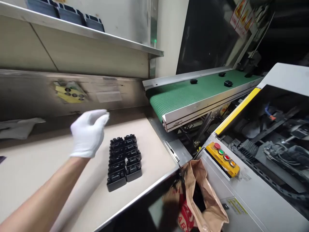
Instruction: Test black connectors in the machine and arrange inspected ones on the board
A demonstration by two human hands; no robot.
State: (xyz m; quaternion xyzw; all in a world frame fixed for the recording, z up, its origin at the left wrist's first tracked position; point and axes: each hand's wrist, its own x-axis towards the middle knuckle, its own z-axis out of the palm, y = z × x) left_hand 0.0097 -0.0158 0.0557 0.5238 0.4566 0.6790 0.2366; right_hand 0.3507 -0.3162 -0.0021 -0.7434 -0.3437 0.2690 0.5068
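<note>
Head cam: L hand (88,134), fingers curled, can't tell if pinching, is nr blk parts (117,158).

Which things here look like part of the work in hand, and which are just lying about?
Likely part of the work:
- gloved left hand
- two rows of black blocks on the table
- loose black pieces on the green belt

Probably just lying about:
- pale cloth, far left
- brown paper bag below the table's corner
</note>
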